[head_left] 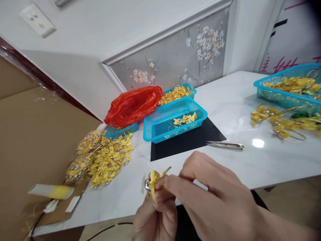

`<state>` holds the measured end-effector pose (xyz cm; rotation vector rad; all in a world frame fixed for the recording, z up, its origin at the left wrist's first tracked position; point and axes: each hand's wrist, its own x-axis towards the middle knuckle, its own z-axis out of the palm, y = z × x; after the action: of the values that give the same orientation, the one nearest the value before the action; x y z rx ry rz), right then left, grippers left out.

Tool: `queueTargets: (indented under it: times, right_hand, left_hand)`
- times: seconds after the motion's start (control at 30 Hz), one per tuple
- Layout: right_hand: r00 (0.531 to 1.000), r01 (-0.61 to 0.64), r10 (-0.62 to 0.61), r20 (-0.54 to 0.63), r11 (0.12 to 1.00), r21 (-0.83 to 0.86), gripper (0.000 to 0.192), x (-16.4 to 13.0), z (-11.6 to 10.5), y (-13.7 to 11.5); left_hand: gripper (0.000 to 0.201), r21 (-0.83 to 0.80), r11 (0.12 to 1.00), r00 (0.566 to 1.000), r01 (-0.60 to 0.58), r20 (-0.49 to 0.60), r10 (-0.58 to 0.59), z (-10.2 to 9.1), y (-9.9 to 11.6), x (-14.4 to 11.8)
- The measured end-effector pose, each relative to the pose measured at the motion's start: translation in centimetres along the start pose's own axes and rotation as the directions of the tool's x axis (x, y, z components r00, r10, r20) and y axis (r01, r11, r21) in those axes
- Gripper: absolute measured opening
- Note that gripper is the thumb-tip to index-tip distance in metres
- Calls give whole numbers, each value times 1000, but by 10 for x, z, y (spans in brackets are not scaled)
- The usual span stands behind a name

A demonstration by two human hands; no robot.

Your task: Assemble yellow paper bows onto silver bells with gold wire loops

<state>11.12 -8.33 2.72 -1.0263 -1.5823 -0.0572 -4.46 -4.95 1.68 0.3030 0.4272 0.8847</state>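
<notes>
Low in the middle of the view, my left hand (154, 216) and my right hand (213, 197) meet over the table's front edge. Both pinch one small yellow ribbon piece with a silver bell (152, 182) and a gold loop sticking up to the right. A big loose pile of the same yellow ribbon pieces (100, 159) lies to the left on the white table (233, 100). Straight ahead stands a blue mesh basket (155, 125) with a few yellow pieces in it. Small metal snips (225, 145) lie just beyond my right hand.
A red plastic bag (132, 103) rests on another blue basket, with a fuller basket of yellow pieces (175, 93) behind. At far right stands a large blue basket (283, 92) and loose yellow pieces (281, 122). A black mat (185, 142) lies under the middle basket. Cardboard (32, 134) fills the left.
</notes>
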Motion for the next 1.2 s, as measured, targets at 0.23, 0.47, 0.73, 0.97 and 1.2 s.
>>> queueTargets:
  times: [0.23,0.47,0.73,0.97,1.2]
  right_hand:
    - [999,7,-5,-45,1000,27,24,1,-3,0]
    - [998,67,-66,8,996,-55,34,3,-8,5]
    - [999,19,-20,27,999,51,25,1,-8,9]
    - [998,55,-54,38,998,-23,21,-1,-8,13]
    - [988,-26,18,153,998,51,26,0,-11,19]
  left_hand:
    - [36,94,993,996,-74,57,69,-9,-4,-2]
    - [28,145,965,976,-218,18,217,-3,-12,1]
    - [26,160,968,971,-196,-109,214,3,-14,-2]
    - [27,53,992,978,-115,-168,122,4,-14,-4]
    - [31,31,999,965,-31,-260,38,12,-15,-4]
